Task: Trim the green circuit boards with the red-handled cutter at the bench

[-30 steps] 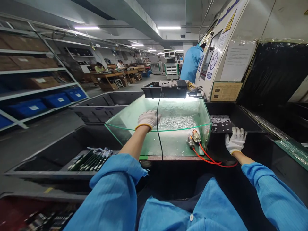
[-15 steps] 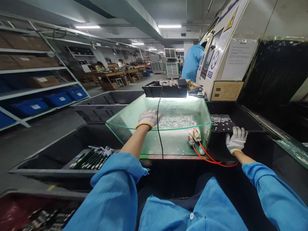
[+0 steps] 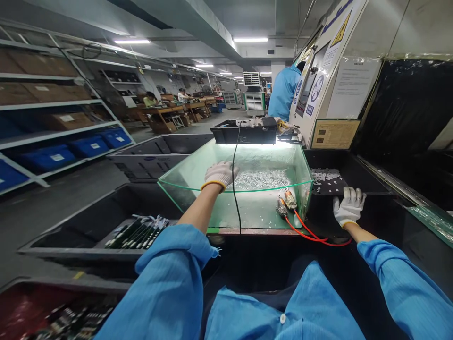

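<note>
A white knit glove with a yellow cuff covers my left hand (image 3: 220, 174), which reaches over the front edge of the clear glass box (image 3: 191, 182). Its fingers point forward and look stretched out, with nothing visible in them. Beyond and beside it, small shiny pieces (image 3: 264, 180) cover part of the box floor. A black cable (image 3: 235, 198) hangs down just right of this hand. My right hand (image 3: 349, 208), also gloved, rests at the front rim of a black bin (image 3: 368, 182), fingers lying on the rim and thumb apart. Small pale flat pieces (image 3: 325, 174) lie in that bin.
Two air tools (image 3: 286, 203) with red hoses (image 3: 311, 236) lie near the box's front right. A black tray (image 3: 244, 133) sits behind the box. Grey crates (image 3: 71, 252) stand at left. A machine (image 3: 339, 80) and a person in blue (image 3: 284, 92) are at back right.
</note>
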Demonstrator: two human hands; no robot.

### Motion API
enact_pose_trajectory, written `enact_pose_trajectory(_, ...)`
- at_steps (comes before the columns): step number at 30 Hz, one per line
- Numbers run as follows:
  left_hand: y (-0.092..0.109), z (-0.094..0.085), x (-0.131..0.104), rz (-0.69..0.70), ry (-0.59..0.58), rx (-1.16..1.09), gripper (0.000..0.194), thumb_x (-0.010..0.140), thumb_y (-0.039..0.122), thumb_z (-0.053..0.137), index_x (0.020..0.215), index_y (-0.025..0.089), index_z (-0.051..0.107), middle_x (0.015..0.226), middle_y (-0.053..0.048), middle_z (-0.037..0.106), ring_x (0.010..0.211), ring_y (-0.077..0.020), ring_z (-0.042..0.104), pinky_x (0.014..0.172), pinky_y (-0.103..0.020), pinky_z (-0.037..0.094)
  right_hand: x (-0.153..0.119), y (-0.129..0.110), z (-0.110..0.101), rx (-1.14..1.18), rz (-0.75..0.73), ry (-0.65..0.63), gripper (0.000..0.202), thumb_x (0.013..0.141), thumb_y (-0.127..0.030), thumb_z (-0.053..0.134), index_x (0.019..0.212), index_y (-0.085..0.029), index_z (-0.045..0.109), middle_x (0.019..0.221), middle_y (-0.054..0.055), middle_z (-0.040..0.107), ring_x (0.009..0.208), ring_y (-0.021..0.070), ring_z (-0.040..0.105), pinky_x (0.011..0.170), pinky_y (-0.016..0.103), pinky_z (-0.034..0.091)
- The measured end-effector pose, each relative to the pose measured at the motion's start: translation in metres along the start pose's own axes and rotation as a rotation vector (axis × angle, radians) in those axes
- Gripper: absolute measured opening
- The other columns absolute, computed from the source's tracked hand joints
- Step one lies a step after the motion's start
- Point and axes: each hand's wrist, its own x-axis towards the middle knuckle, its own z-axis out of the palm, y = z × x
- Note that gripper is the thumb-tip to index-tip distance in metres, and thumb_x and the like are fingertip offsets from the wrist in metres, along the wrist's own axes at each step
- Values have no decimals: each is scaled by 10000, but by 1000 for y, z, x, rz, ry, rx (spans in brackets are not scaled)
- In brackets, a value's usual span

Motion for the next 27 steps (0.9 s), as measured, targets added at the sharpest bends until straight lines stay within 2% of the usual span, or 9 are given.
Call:
enact_pose_trajectory(10,-3,5,1,15,25,0,690,1010,589,262,1508,213,556,1536,-119,559,1364,-348,538,1131,-491,438,-1,0,1,8,-5,2,681,925,-429,533,1492,-73,407,1440,236,495,1421,442,332,1127,755,283)
enact_pose_trajectory(21,-3,2,0,10,9,-10,695,1008,586,257,1517,211,546,1554,-117,542,1384,-344,520,1145,-493,431,0,-1,-1,-25,-13,26,640,943,-448,499,1456,-72,442,1406,223,529,1406,431,364,1159,725,280)
enact_pose_trajectory(27,-5,7,6,9,11,-7,696,1009,588,263,1527,214,537,1567,-126,525,1380,-352,523,1139,-501,431,0,1,-1,-25,-23,41,654,934,-444,516,1464,-71,428,1410,228,524,1405,429,363,1147,716,298)
